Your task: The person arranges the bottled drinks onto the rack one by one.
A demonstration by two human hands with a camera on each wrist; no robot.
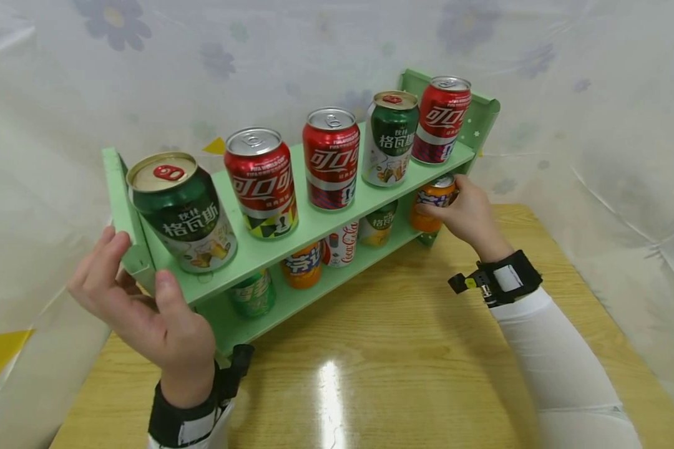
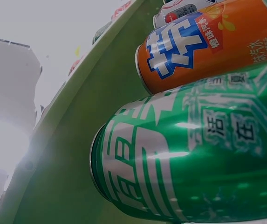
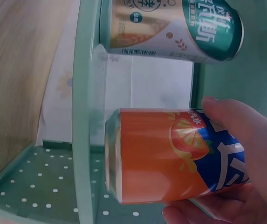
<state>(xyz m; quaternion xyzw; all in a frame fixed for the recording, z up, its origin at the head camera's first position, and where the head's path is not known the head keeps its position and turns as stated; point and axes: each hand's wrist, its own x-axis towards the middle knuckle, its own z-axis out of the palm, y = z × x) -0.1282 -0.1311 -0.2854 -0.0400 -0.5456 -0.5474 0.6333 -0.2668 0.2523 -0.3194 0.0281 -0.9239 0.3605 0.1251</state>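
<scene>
A light green two-tier shelf rack (image 1: 269,249) stands at a slant on the table. At its left end my left hand (image 1: 151,312) holds the end panel, thumb on the front and fingers on the outer side. On the lower tier at the far right, my right hand (image 1: 466,209) grips an orange soda can (image 3: 156,156), thumb on one side and fingers on the other. Also on that tier are a green-and-gold can (image 1: 377,226), a white Coca-Cola can (image 1: 342,243), another orange soda can (image 1: 303,267) and a green soda can (image 2: 180,154).
Along the upper tier stand red cola cans (image 1: 263,184) and green-and-white kvass cans (image 1: 185,215), spaced apart. The wooden table (image 1: 393,349) extends in front of the rack. Behind it hangs a pale flowered sheet (image 1: 292,56).
</scene>
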